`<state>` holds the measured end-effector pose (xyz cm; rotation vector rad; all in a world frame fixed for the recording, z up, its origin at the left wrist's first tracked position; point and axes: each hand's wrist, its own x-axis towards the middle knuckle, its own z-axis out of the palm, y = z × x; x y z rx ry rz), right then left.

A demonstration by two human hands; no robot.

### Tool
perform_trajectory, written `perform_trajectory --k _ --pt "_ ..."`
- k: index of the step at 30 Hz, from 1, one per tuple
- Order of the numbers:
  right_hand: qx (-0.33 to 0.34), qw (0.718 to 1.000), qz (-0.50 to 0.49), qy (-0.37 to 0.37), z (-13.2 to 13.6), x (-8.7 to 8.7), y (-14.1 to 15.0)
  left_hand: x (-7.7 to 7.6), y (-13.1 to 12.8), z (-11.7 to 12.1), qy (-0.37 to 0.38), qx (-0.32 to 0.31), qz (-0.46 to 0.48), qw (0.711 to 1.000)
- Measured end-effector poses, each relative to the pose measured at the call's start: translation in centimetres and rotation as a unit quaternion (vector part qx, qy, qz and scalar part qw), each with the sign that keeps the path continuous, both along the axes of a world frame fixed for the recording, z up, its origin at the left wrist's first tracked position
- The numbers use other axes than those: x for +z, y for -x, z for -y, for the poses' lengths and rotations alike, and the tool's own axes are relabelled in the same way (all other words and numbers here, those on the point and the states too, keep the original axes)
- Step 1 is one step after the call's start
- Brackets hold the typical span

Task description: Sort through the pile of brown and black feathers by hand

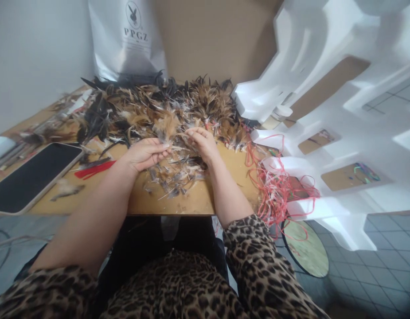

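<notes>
My left hand (149,153) is closed in a pinch on a small bunch of light brown feathers (167,126), whose pale quill ends stick out to the right. Close beside it, my right hand (202,141) has thumb and forefinger together on what looks like a thin brown feather (182,133). Behind both hands spreads a large heap of brown and black feathers (134,104). Small loose feathers and fluff (173,177) lie on the wooden table (194,204) under and in front of my hands.
A phone (35,177) lies at the left, near a strip of red material (94,169). Tangled red string (274,190) hangs over the right edge beside a white moulded foam piece (341,133). A printed silver-white bag (128,44) stands at the back.
</notes>
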<state>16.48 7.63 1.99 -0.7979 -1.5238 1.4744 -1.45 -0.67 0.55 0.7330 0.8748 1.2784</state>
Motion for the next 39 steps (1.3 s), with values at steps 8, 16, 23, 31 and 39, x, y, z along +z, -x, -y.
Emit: perform_trajectory --k 8,16,23,31,39 --pt "0.248 0.957 0.131 0.071 1.2 0.5 -0.8 0.2 -0.1 0.3 0.009 -0.029 -0.047 0.998" --pt "0.295 0.943 0.091 0.125 1.5 -0.1 -0.1 0.0 -0.3 0.0 0.016 -0.003 -0.027 0.999" --pt "0.179 0.978 -0.02 0.107 1.3 -0.7 1.0 0.0 -0.3 -0.6 0.038 0.08 0.019 0.996" --pt "0.05 0.994 -0.017 0.092 1.8 -1.0 2.2 -0.2 -0.8 -0.3 0.045 0.036 -0.013 0.998" --pt "0.025 0.999 0.013 0.033 2.2 -1.2 2.5 -0.2 -0.9 -0.4 0.044 0.044 -0.029 0.998"
